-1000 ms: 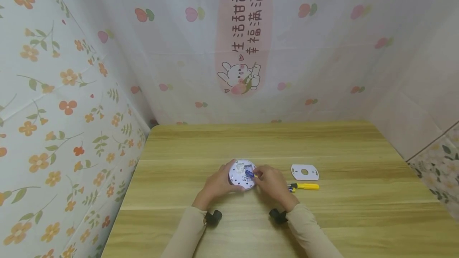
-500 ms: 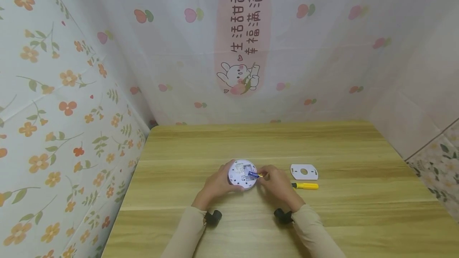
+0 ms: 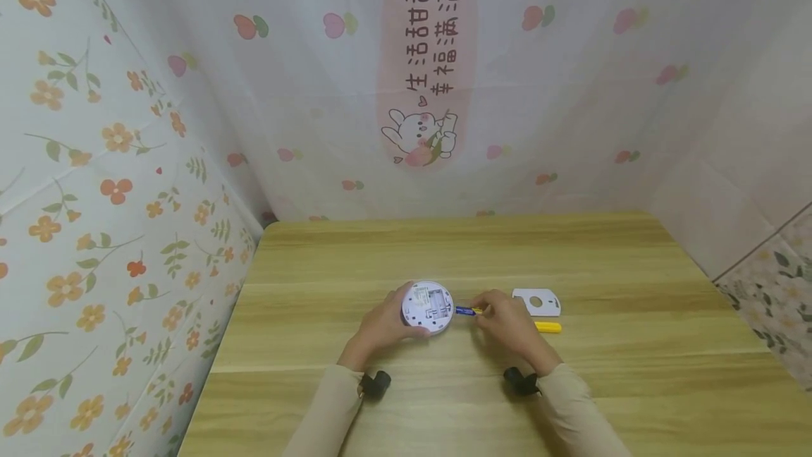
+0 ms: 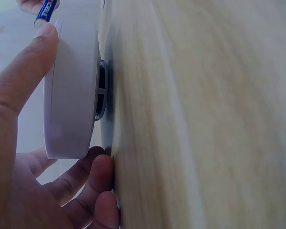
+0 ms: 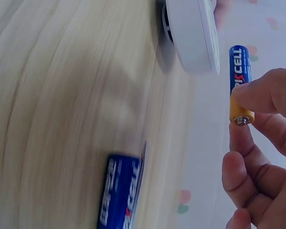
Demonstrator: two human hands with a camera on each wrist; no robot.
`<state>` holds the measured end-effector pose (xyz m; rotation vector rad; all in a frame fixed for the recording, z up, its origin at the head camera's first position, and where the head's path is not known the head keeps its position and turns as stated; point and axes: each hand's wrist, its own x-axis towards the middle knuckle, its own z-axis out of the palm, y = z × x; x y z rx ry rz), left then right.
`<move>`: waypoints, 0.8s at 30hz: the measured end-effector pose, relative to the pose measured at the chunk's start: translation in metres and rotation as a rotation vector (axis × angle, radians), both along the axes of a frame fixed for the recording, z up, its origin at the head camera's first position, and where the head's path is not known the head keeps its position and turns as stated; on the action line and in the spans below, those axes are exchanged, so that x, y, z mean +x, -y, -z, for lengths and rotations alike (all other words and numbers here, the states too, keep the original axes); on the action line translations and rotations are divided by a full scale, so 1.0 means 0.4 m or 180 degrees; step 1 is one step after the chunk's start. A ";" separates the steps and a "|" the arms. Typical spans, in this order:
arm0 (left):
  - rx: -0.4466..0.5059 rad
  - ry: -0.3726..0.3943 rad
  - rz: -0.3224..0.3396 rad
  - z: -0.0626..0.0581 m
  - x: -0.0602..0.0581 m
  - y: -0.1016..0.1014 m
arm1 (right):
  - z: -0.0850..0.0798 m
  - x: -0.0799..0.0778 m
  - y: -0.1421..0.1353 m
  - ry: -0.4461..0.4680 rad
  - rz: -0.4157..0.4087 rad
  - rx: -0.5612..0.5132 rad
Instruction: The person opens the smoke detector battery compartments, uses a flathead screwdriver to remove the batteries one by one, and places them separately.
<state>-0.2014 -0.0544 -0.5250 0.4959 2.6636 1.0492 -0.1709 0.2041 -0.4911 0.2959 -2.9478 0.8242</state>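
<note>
A round white smoke alarm (image 3: 419,310) lies face down near the middle of the table, its battery compartment open and upward. My left hand (image 3: 385,321) holds it by the left side, thumb along the near edge. In the left wrist view, a dark grille (image 4: 102,90) shows under its body. My right hand (image 3: 509,319) pinches a blue and yellow battery (image 5: 240,83) between thumb and fingers, just right of the alarm. No battery shows inside the compartment. Another blue battery (image 5: 118,191) lies on the table near the right hand, hidden in the head view.
A white mounting plate (image 3: 550,303) with a round central hole lies right of the right hand. Close in front of it is a yellow screwdriver handle (image 3: 548,327), partly covered by the hand. Patterned curtains (image 3: 304,90) stand behind and beside the wooden table (image 3: 355,252).
My right hand has moved right, carrying the battery from over the compartment to beside the alarm. It now covers more of the screwdriver and part of the plate. The left hand keeps its hold.
</note>
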 end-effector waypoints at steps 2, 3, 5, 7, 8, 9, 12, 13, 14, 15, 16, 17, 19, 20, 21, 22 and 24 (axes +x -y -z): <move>0.0023 0.0010 -0.0007 -0.001 0.000 0.000 | -0.005 0.007 -0.010 0.0006 -0.0011 0.0072; 0.0030 0.0019 -0.0014 -0.001 0.000 0.000 | -0.007 0.011 -0.015 0.0011 -0.0018 0.0102; 0.0034 0.0016 -0.0011 -0.001 0.000 0.000 | -0.010 0.017 -0.025 0.0012 -0.0023 0.0161; 0.0050 0.0021 -0.0011 -0.002 0.000 0.000 | -0.011 0.023 -0.035 -0.0013 -0.0050 0.0224; 0.0056 0.0027 -0.0016 -0.002 0.000 0.000 | -0.010 0.026 -0.040 -0.0044 -0.0068 0.0263; 0.0066 0.0036 -0.0021 -0.002 0.000 0.001 | -0.009 0.028 -0.044 -0.0075 -0.0086 0.0291; 0.0080 0.0050 -0.0037 -0.006 0.000 -0.001 | -0.006 0.036 -0.062 -0.0212 -0.0139 0.0352; 0.0080 0.0050 -0.0041 -0.007 0.001 -0.001 | -0.005 0.038 -0.068 -0.0246 -0.0138 0.0371; 0.0076 0.0052 -0.0043 -0.008 0.000 -0.001 | -0.005 0.041 -0.073 -0.0279 -0.0143 0.0386; 0.0076 0.0051 -0.0036 -0.008 0.001 -0.001 | -0.005 0.044 -0.078 -0.0286 -0.0134 0.0391; 0.0072 0.0050 -0.0033 -0.008 0.001 -0.001 | -0.005 0.048 -0.082 -0.0275 -0.0117 0.0398; 0.0070 0.0058 -0.0031 -0.009 0.001 -0.001 | -0.005 0.051 -0.086 -0.0250 -0.0101 0.0406; 0.0080 0.0063 -0.0028 -0.009 0.002 -0.002 | -0.006 0.058 -0.093 -0.0172 -0.0063 0.0428; 0.0082 0.0063 -0.0027 -0.009 0.003 -0.002 | -0.007 0.061 -0.096 -0.0144 -0.0040 0.0444; 0.0080 0.0065 -0.0029 -0.008 0.003 -0.002 | -0.007 0.063 -0.100 -0.0115 -0.0018 0.0469; 0.0082 0.0063 -0.0034 -0.008 0.003 -0.003 | -0.007 0.066 -0.103 -0.0100 0.0001 0.0500; 0.0096 0.0057 -0.0029 -0.007 0.004 -0.004 | -0.005 0.071 -0.110 -0.0087 0.0027 0.0557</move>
